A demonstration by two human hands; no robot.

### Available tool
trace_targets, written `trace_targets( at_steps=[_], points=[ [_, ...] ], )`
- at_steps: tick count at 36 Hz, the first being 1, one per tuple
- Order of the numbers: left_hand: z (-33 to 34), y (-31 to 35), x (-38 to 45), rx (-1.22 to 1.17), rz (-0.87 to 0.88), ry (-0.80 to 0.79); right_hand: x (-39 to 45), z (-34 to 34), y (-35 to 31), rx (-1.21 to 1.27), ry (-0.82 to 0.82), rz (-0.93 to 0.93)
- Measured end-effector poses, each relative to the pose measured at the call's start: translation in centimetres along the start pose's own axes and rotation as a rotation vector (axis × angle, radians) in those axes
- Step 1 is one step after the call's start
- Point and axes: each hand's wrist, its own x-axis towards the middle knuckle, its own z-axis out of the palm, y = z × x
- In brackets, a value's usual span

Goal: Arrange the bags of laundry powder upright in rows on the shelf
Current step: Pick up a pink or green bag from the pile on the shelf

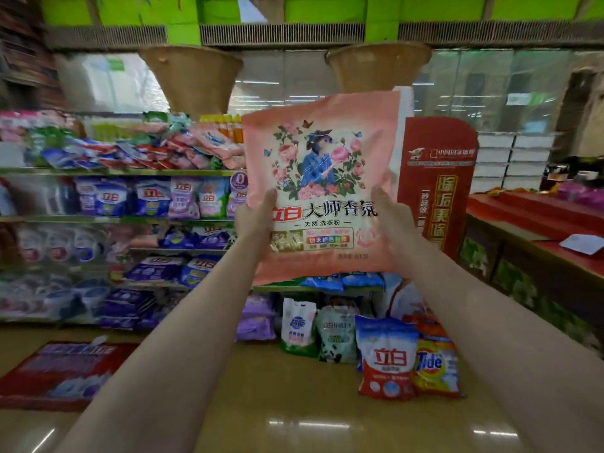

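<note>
A large pink bag of laundry powder with a flower picture is held upright in the air in front of the shelf. My left hand grips its lower left edge, thumb on the front. My right hand grips the lower right edge the same way. On the top shelf behind, to the left, lies an untidy heap of pink, red and blue bags, flat and overlapping. The bag hides the right end of the shelf.
Lower shelves hold rows of blue and purple bags. Several bags stand on the floor at the shelf's foot, among them a red-and-blue bag and a Tide bag. A red display sign stands right; a red counter beyond it.
</note>
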Motion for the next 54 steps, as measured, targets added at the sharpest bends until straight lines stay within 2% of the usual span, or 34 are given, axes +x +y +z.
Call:
trace_targets(
  at_steps=[11, 22, 34, 42, 47, 54],
  points=[
    [3.3, -3.9, 12.4, 0.065, 0.004, 0.046, 11.1, 6.7, 3.1, 0.099, -0.038, 0.028],
    [8.6, -3.0, 24.3, 0.100, 0.060, 0.078, 24.6, 10.8, 1.7, 0.062, -0.044, -0.041],
    [10.2, -7.8, 36.5, 0.133, 0.021, 0.189, 35.2, 18.4, 4.3, -0.037, -0.076, -0.035],
    [10.3, -8.0, 46.6, 0.146, 0.077, 0.143, 42.3, 24.4, 3.9, -0.040, -0.115, -0.050],
    [10.8, -8.9, 52.3, 0.100, 0.042, 0.118, 46.0, 27.6, 4.6, -0.062, -0.102, -0.044],
    [12.8, -12.0, 58.4, 0.099, 0.046, 0.112, 52.4, 30.4, 6.4, -0.179, -0.091, -0.057]
  ],
)
